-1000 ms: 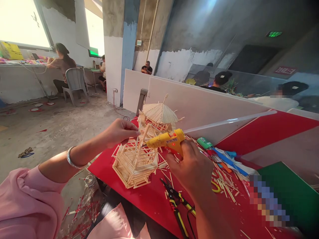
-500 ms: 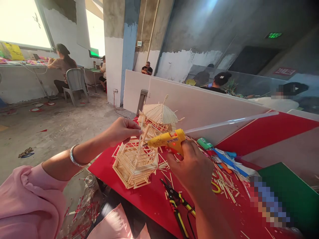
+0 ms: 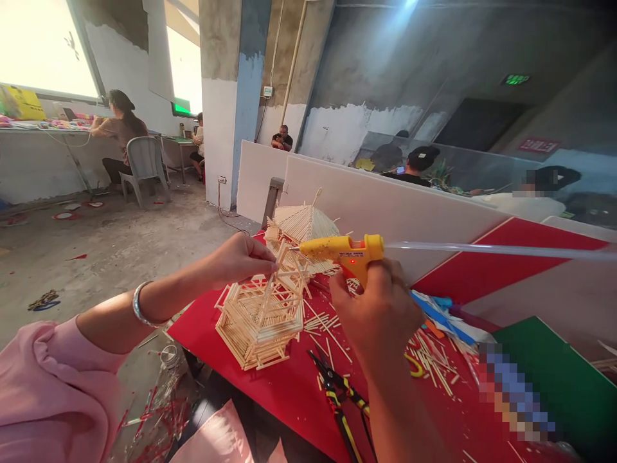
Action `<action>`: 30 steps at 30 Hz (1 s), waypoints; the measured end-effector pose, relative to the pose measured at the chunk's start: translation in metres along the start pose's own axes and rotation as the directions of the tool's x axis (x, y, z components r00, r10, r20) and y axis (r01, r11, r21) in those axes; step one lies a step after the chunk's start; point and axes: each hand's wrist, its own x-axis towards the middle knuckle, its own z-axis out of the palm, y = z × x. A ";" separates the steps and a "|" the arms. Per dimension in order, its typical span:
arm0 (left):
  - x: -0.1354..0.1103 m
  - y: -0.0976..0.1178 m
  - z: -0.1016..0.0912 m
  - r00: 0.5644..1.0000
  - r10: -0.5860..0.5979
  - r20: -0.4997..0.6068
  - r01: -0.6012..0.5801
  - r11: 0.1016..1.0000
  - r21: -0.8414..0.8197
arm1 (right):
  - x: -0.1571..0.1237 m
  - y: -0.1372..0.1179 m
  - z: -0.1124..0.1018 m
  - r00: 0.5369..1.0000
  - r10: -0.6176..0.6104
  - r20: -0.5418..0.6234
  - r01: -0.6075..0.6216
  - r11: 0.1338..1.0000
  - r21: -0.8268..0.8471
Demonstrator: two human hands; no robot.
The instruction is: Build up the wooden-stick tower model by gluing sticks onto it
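My right hand (image 3: 380, 308) is wrapped round the grip of a yellow hot glue gun (image 3: 364, 252), with a long clear glue stick (image 3: 463, 247) out of its back. The gun's nozzle points left, close to the top of an upright wooden stick (image 3: 279, 262). Fingers of my left hand (image 3: 245, 258) are pinched at that stick. Below them stands a six-sided model of thin wooden sticks (image 3: 258, 328), with railings round its base. Just behind it is a stick-built pointed roof (image 3: 303, 222), partly covered by the gun.
Black-and-yellow pliers (image 3: 335, 386) and loose wooden sticks (image 3: 434, 360) lie on the red table (image 3: 284, 399). A green board (image 3: 554, 366) is at the right. White panels (image 3: 376, 206) stand along the table's back. Other people sit farther off.
My right hand has raised the glue gun and levelled it, its nozzle moving from lower on the stick up near its top. My left hand stays at the stick.
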 end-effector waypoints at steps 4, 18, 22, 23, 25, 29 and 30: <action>0.001 -0.002 -0.001 0.999 -0.029 -0.015 0.029 1.000 0.003 | 0.001 -0.003 0.006 1.000 -0.009 0.015 0.009 1.000 -0.015; -0.006 0.004 -0.004 0.998 0.035 -0.044 -0.024 0.972 0.235 | 0.006 -0.003 0.004 1.000 -0.023 0.016 0.022 0.999 0.033; -0.005 0.003 -0.005 0.998 0.049 -0.036 -0.038 0.967 0.254 | 0.005 -0.003 0.004 0.999 -0.034 0.027 0.033 0.999 0.035; -0.004 0.003 -0.005 0.998 0.047 -0.036 -0.036 0.965 0.259 | 0.005 -0.003 0.004 0.999 -0.037 0.025 0.037 0.999 0.029; -0.004 0.003 -0.005 0.999 0.042 -0.033 -0.032 0.964 0.263 | 0.005 -0.003 0.004 0.999 -0.038 0.023 0.037 0.999 0.014; -0.003 0.006 -0.004 0.999 0.026 -0.031 -0.017 0.967 0.253 | 0.005 -0.004 0.003 0.999 -0.037 0.017 0.037 0.999 -0.014; -0.003 0.007 -0.003 0.999 0.020 -0.035 -0.010 0.967 0.253 | 0.006 -0.004 0.003 0.999 -0.040 0.010 0.041 0.999 -0.021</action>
